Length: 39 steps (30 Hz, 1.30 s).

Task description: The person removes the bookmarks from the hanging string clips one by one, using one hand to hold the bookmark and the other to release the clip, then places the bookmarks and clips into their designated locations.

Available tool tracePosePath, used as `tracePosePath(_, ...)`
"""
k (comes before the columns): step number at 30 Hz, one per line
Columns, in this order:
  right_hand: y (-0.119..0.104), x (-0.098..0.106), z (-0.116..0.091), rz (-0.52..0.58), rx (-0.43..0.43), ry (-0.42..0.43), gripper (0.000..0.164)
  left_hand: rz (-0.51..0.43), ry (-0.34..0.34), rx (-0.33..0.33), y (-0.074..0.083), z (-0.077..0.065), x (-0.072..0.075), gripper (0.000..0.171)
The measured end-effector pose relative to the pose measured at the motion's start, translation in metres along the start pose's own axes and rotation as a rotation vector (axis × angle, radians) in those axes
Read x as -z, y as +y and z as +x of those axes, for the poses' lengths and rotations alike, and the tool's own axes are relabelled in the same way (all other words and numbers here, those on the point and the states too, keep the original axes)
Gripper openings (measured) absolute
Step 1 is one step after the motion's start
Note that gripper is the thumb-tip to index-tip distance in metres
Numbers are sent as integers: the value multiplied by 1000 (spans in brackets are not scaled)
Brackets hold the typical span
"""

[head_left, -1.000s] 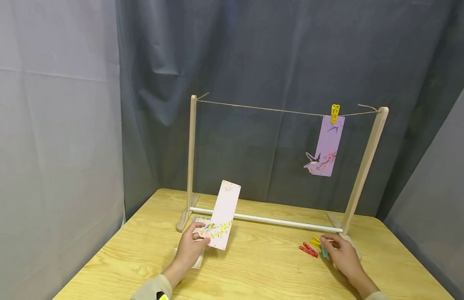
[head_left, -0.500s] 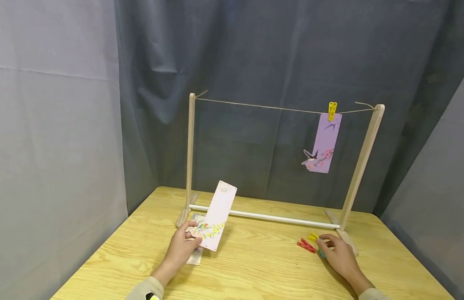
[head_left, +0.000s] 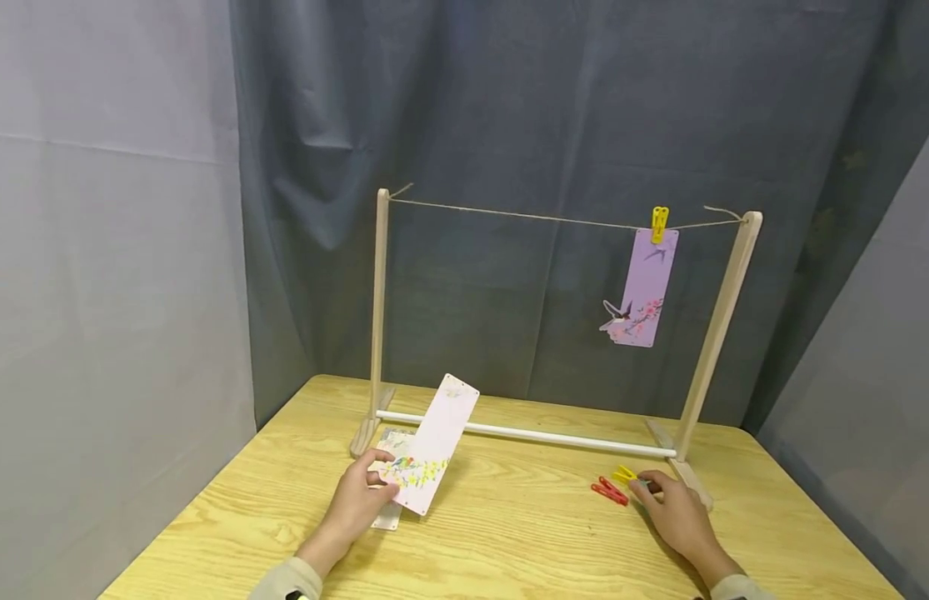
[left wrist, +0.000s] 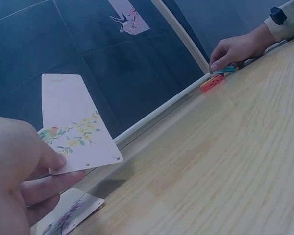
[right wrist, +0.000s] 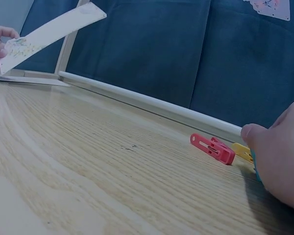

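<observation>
My left hand [head_left: 353, 497] pinches a pale pink bookmark card [head_left: 443, 421] by its lower left edge, thumb in front. A green bird and yellow blossoms are printed on it. The card is raised off the table and leans right. Below it lies another pale card [left wrist: 71, 211] with a purple flower, partly covered. At the right, my right hand [head_left: 677, 515] pinches a teal clothespin [left wrist: 226, 69] low over the tabletop; the fingers hide most of it. Beside those fingertips lie a yellow clothespin [head_left: 625, 473] and a red clothespin [right wrist: 213, 148].
A wooden stand with a left post [head_left: 379, 308] and a right post [head_left: 715, 342] carries a string [head_left: 509, 215]. A yellow clothespin [head_left: 660, 225] holds a purple bird card [head_left: 647, 283] on the string. A white bar [head_left: 554, 436] joins the posts near the table [head_left: 509, 533].
The pink card has tilted further right and its top has dropped slightly. My right fingers have closed over the teal clothespin, which shows less. The head view has shifted a little.
</observation>
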State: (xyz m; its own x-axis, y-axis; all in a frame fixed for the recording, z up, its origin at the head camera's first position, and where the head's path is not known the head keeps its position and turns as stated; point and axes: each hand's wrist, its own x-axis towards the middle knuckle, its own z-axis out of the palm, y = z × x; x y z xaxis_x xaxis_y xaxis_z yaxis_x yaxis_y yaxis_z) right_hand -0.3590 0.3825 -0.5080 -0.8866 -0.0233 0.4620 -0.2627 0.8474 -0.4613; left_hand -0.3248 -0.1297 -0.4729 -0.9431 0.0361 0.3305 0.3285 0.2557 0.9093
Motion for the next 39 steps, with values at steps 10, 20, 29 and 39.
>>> tracePosePath(10, 1, -4, -2, -13, 23, 11, 43, 40, -27, 50, 3, -11, 5, 42)
tracePosePath(20, 4, -3, 0, -30, 28, 15, 45, 168, -25, 7, 0, -14, 3, 42)
tracePosePath(29, -2, 0, -2, -40, 18, -6, 44, 242, 9, -37, -2, -14, 7, 39)
tracePosePath(39, -1, -1, -3, -46, 11, -14, 44, 461, 47, -23, -2, -15, 18, 37)
